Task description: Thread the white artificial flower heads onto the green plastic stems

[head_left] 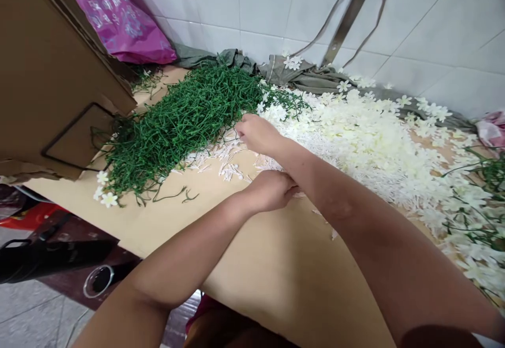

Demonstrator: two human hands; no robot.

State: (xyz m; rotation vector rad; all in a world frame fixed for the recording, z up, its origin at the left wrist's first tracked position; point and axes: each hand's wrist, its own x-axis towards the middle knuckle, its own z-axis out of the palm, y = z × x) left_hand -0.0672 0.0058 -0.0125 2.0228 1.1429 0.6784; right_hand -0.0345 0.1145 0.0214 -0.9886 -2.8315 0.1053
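My right hand reaches across over my left forearm side, to the right edge of a heap of green plastic stems. Its fingers are curled together; whatever they hold is hidden. Below it, my left hand is closed low over the tabletop, its fingertips partly behind my right forearm, so its contents cannot be made out. White artificial flowers form a wide pile to the right of both hands. Small white plastic pegs lie scattered left of my left hand, and a loose stem piece is farther left.
A cardboard box stands at the left, with a pink plastic bag behind it. Grey-green cloth runs along the tiled wall. More green stems mix with flowers at far right. The tan tabletop ends close to my body.
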